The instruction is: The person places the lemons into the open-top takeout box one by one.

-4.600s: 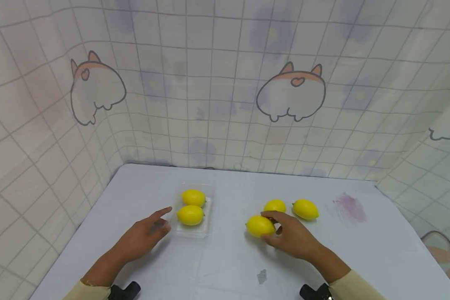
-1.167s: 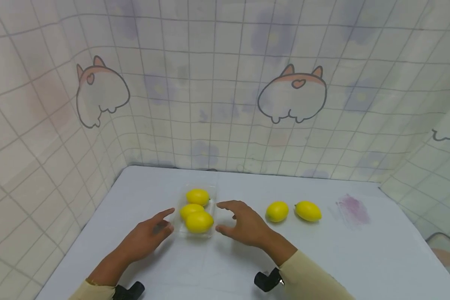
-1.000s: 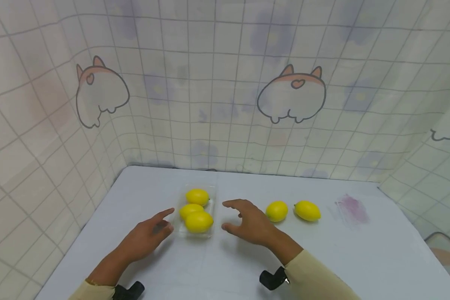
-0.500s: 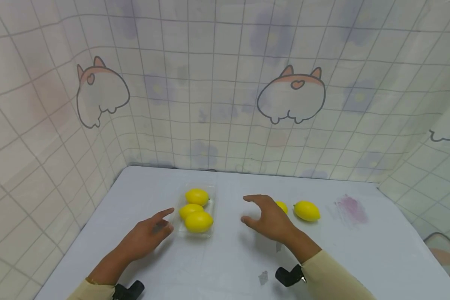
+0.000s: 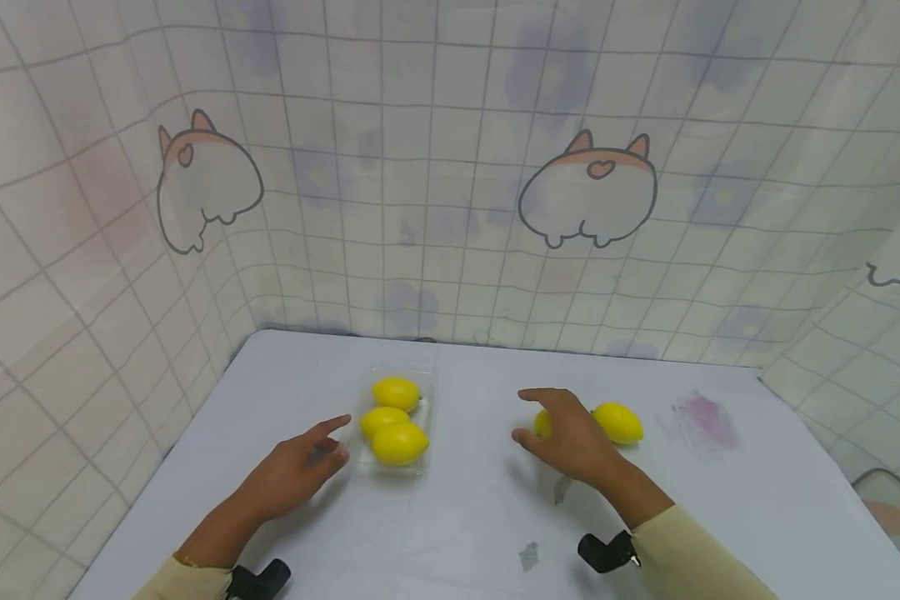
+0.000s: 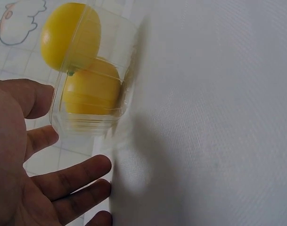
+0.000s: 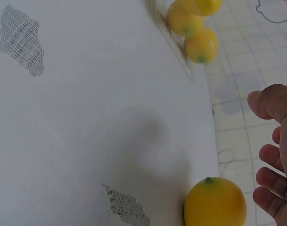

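Observation:
On the left half of the table stands a clear plastic box point(image 5: 412, 468) with three lemons in it. The front lemon point(image 5: 400, 444) lies against the middle lemon point(image 5: 378, 419), and a third lemon point(image 5: 396, 392) sits at the back. My left hand point(image 5: 288, 475) is beside the box's left side, fingers spread, thumb tip right at its wall in the left wrist view. My right hand point(image 5: 570, 437) hovers over the table, relaxed and holding nothing. It partly covers a loose lemon point(image 5: 542, 423); this lemon point(image 7: 215, 202) shows below the fingers in the right wrist view. Another loose lemon point(image 5: 618, 422) lies behind the hand.
A white cloth covers the table point(image 5: 465, 533). Grey patches point(image 5: 528, 557) mark it near the front, and a pinkish stain point(image 5: 708, 421) is on the right. A checked curtain point(image 5: 450, 208) with animal drawings encloses the back and sides.
My right hand carried a lemon left into the box, let go, and has since moved back right, now over a loose lemon. The left hand has stayed by the box.

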`<action>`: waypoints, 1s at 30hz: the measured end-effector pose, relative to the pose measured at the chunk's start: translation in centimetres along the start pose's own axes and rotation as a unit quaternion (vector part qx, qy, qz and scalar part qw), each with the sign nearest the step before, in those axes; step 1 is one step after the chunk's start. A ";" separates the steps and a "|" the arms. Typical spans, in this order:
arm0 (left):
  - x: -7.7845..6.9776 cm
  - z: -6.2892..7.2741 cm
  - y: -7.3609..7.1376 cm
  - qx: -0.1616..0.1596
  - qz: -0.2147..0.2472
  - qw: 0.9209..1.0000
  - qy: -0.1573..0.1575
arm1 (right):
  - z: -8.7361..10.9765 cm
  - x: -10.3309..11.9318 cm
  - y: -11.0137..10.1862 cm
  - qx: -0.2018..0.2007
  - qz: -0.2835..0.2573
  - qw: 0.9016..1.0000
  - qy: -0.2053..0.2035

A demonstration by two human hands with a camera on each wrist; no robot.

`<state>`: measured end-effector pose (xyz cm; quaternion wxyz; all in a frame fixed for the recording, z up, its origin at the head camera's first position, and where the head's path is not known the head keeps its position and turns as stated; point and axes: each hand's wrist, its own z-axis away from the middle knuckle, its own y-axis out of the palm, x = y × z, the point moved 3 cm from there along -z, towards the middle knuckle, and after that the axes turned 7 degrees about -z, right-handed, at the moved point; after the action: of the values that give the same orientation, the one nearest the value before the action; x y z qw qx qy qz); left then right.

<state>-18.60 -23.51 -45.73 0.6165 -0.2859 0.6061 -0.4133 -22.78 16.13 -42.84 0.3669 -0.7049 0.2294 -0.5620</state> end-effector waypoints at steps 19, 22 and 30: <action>0.3 -0.2 0.1 -0.007 -0.002 1.000 0.012 | 1.2 -3.0 -1.4 -0.017 0.025 0.999 0.038; 0.2 -0.2 0.1 -0.006 0.000 1.000 0.010 | 1.1 -3.2 -1.4 -0.014 0.026 0.999 0.043; 0.1 -0.2 0.1 -0.001 0.003 1.000 0.003 | 0.9 -4.0 -0.9 -0.019 0.034 0.998 0.050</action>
<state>-18.75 -23.51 -45.87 0.6155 -0.2835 0.6093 -0.4117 -23.08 19.84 -44.76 0.3602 -0.6750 0.2819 -0.5790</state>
